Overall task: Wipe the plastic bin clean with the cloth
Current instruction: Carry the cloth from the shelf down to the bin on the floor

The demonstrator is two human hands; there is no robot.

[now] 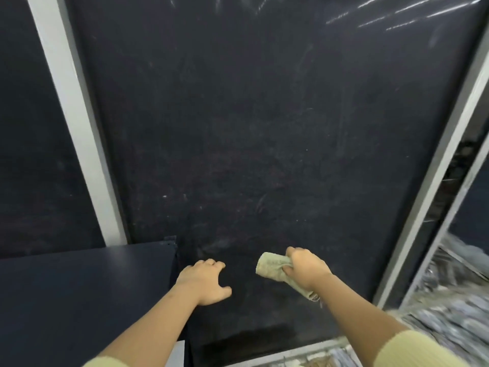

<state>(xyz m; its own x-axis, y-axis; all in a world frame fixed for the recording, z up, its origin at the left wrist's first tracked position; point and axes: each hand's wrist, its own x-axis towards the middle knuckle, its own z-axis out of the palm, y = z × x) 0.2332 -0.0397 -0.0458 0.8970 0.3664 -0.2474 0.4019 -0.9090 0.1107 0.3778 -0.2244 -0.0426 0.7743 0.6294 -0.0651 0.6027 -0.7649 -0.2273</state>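
Note:
A dark navy plastic bin (pixel 79 287) shows as a flat smooth side at the lower left, on a large black scuffed mat (pixel 251 141). My left hand (pixel 203 283) hovers just right of the bin's edge with fingers loosely bent and holds nothing. My right hand (pixel 304 270) grips a bunched pale green cloth (pixel 271 267); the cloth sticks out to the left of the fist and a frayed end hangs below the wrist. The cloth is apart from the bin.
A white frame bar (pixel 76 123) runs diagonally on the left, a grey metal frame (pixel 434 168) on the right. Blurred silvery parts (pixel 449 300) lie beyond the right frame. Another dark panel (pixel 31 128) lies at far left.

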